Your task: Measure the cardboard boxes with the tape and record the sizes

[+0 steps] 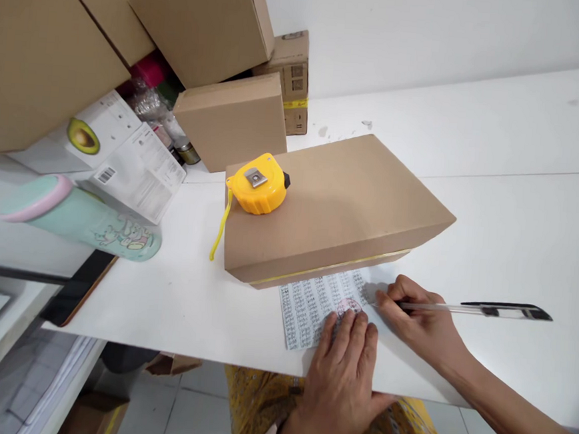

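A sheet of paper covered in columns of small handwriting lies on the white table, its far edge reaching the front of a closed cardboard box. My left hand rests flat on the sheet's near part, fingers stretched forward, covering some of the writing and part of a round pinkish mark. In my right hand is a pen, its tip end at the paper's right side, hidden by my fingers. On top of the box, at its left end, sits a yellow tape measure with a wrist strap hanging down.
A mint-green bottle with a pink rim stands left, beside a dark phone at the table edge. Behind are white printed boxes and stacked cardboard boxes. The white table extends right towards the wall.
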Demonstrator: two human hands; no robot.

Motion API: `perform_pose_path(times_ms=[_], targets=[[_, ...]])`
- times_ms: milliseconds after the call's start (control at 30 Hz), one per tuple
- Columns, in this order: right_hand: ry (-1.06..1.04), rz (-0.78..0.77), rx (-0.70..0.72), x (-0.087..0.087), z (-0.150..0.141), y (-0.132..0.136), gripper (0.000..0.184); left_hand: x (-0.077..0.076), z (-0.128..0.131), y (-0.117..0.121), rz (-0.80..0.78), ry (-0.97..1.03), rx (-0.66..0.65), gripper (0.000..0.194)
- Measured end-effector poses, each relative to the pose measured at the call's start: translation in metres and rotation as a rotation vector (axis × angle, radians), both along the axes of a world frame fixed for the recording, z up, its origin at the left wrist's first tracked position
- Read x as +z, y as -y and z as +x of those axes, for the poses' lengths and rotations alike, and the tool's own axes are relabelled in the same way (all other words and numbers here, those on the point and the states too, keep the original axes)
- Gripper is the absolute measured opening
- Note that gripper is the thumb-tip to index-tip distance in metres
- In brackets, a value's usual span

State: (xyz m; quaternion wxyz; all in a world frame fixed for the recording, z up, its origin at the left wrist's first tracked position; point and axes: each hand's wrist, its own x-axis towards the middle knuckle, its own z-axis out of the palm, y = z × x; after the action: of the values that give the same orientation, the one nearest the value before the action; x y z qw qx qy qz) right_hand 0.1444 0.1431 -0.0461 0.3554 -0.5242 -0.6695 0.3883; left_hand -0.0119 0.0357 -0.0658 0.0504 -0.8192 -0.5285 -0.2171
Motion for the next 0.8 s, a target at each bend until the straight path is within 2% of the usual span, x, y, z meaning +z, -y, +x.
perform_pose_path(times_ms=[800], targets=[[0.013, -0.012, -0.033, -0.0043, 0.0023, 0.0001, 0.034, -0.0001, 0.0004, 0.0006, -0.005, -0.001, 0.003, 0.068]])
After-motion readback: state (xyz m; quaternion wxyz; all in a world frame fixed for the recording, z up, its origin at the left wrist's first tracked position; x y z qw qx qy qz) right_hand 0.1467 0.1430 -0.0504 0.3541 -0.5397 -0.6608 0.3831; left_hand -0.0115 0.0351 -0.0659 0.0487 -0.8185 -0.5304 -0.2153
